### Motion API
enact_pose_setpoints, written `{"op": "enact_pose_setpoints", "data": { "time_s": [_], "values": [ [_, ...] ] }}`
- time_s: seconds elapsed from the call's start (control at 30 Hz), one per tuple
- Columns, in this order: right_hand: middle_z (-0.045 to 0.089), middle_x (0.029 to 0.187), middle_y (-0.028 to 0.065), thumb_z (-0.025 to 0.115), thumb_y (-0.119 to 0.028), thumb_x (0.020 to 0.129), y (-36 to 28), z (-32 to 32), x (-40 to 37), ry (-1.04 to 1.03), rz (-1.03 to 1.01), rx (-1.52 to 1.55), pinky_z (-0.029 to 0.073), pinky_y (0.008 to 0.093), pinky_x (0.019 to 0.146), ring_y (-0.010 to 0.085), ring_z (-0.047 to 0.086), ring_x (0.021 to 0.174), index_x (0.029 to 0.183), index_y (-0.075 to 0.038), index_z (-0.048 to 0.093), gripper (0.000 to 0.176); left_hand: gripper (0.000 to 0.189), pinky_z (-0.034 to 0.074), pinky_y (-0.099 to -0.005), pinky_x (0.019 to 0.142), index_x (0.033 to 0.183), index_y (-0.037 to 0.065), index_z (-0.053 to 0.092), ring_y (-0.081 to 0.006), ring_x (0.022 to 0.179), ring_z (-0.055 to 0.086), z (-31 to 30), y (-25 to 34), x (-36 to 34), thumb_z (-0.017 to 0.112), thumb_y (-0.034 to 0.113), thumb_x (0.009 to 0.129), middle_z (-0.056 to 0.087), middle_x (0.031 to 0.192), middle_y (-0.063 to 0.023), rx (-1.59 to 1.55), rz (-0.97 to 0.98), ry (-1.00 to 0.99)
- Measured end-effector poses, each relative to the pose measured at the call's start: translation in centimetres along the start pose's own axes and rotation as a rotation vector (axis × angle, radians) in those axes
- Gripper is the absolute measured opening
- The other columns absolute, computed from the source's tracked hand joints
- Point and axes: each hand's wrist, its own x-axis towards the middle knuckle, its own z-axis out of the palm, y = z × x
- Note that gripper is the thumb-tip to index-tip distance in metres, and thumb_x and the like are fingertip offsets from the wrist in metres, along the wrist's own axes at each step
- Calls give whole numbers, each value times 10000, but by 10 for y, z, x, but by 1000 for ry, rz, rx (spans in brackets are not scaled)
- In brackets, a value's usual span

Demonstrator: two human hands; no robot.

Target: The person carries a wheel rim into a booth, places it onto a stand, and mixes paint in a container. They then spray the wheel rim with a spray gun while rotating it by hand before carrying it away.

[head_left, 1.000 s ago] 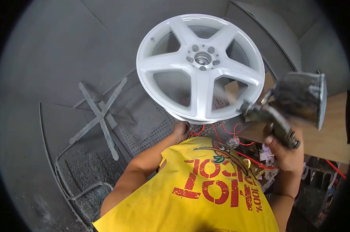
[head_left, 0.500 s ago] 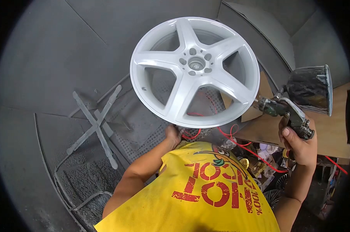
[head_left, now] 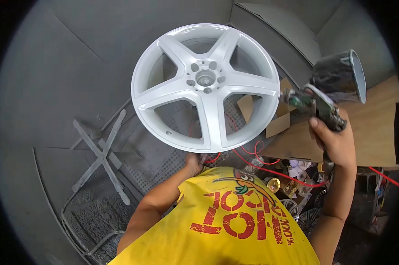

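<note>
A white five-spoke alloy wheel (head_left: 205, 86) is held up tilted in front of me, its face toward the camera. My left hand (head_left: 195, 161) grips its lower rim from underneath. My right hand (head_left: 334, 141) holds a dark, paint-crusted spray gun (head_left: 314, 104) with a black cup (head_left: 340, 77) on top. The gun's nozzle points left at the wheel's right rim, a short gap away.
Grey overspray coats the booth walls and the perforated floor grate (head_left: 164, 154). A grey cross-shaped stand (head_left: 102, 157) lies at the lower left. A wooden bench (head_left: 367, 128) stands at the right, with a red hose (head_left: 270, 170), cans and small rims below it.
The wheel has turned and shifted left and down in view. The spray gun has risen and moved back from the rim, and the spray mist seen a second ago is gone.
</note>
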Motion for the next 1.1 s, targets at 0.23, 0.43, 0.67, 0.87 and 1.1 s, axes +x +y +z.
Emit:
{"op": "enact_pose_setpoints", "data": {
  "time_s": [0.23, 0.43, 0.67, 0.87, 1.1],
  "values": [
    [540, 620, -32, 660, -215, 928, -2, -21, 30, 208, -56, -52, 344, 219, 440, 40, 461, 508, 846, -62, 591, 186, 346, 486, -377, 860, 1236, 138, 573, -206, 1018, 609, -8, 26, -6, 518, 345, 964, 632, 1171, -27, 13, 81, -14],
    [547, 621, -16, 668, -215, 922, 5, -25, 25, 174, -27, -66, 344, 212, 424, 43, 451, 480, 840, -58, 584, 196, 388, 487, -409, 874, 1259, 108, 579, -235, 1016, 621, -16, 72, -4, 548, 338, 948, 662, 1154, -50, 80, 160, 52],
    [544, 616, -22, 704, -177, 890, -21, -1, -7, -33, 63, 116, 326, 203, 414, 33, 431, 459, 873, -46, 598, 169, 405, 488, -454, 989, 1290, 49, 548, -278, 1153, 609, -48, 144, 50, 503, 296, 972, 639, 1227, -109, -17, 311, 15],
    [535, 614, -36, 676, -220, 911, -14, -1, 13, 96, -24, -60, 323, 217, 440, 38, 437, 492, 844, -62, 597, 189, 380, 482, -462, 989, 1241, 48, 565, -282, 1109, 623, -36, 145, 41, 472, 313, 985, 655, 1173, -99, -93, 386, 48],
    [537, 645, -29, 659, -216, 922, -3, -15, 23, 191, -74, -152, 345, 232, 504, 44, 450, 568, 872, -48, 608, 183, 322, 456, -393, 788, 1081, 118, 595, -169, 741, 509, -28, 49, -24, 455, 393, 986, 597, 906, -16, 125, 100, 55]
  ]
}}
